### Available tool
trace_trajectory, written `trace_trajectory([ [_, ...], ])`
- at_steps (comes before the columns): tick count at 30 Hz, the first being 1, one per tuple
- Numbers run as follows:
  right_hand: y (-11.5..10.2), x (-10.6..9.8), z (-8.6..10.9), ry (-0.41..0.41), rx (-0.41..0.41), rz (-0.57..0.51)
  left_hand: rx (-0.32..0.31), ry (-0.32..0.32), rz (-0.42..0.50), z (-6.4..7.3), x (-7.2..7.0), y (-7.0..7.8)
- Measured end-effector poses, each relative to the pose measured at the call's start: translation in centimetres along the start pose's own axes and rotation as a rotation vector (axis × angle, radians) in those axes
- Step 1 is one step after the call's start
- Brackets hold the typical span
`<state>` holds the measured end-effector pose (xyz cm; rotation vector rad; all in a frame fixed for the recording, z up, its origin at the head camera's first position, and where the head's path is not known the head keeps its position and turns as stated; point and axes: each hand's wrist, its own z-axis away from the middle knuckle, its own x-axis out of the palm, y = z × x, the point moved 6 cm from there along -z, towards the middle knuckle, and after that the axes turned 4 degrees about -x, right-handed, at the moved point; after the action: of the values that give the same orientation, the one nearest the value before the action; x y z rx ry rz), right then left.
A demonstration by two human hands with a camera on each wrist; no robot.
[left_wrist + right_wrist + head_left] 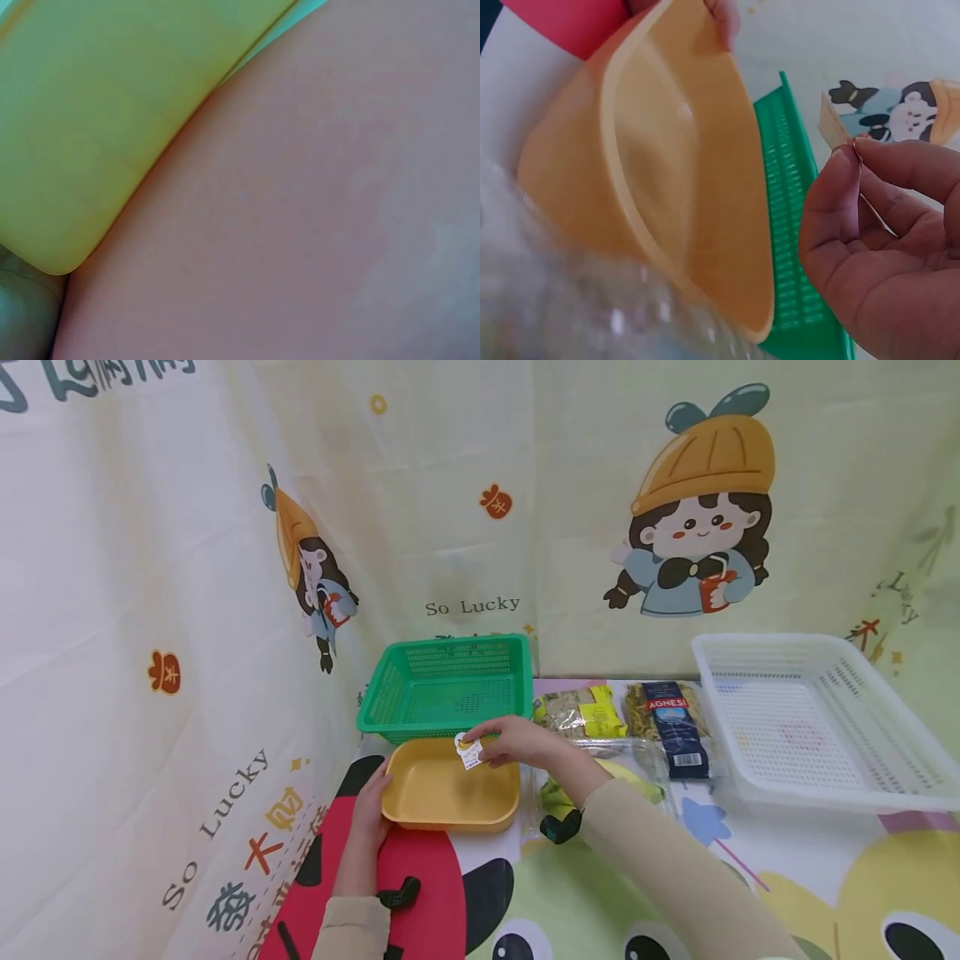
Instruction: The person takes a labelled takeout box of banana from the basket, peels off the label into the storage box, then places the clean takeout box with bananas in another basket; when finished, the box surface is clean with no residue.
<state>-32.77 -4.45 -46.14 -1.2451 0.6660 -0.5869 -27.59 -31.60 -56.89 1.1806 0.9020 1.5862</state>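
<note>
My left hand (369, 808) grips the left rim of an orange-yellow plastic basin (438, 789). In the left wrist view the basin's wall (112, 120) lies against the hand (292, 202). Over the basin's right back part, my right hand (521, 743) pinches a small white paper tag (469, 752) with a yellow print and dark marks. The right wrist view shows the tag (832, 124) edge-on between thumb and forefinger of the right hand (889, 232). No contents show in the basin.
Behind the basin is a green basket (442, 727). To the right lie a bag with a yellow label (600, 718), an AGNESI pasta bag (667, 731) and a clear package with green contents (555, 797), partly behind the right forearm. A white basket (795, 785) stands far right.
</note>
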Motion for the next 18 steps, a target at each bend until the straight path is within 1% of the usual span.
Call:
trace_trajectory([
  [6, 0.0, 1.6, -1.7, -0.037, 0.025, 0.021, -0.002, -0.008, -0.001, 0.0, 0.1, 0.1],
  [12, 0.1, 2.9, -3.1, -0.074, 0.042, 0.060, 0.015, 0.008, 0.009, 0.1, 0.1, 0.2],
  [18, 0.7, 4.2, -4.4, -0.123, 0.061, 0.096, 0.017, -0.007, -0.007, 0.3, 0.1, 0.2],
])
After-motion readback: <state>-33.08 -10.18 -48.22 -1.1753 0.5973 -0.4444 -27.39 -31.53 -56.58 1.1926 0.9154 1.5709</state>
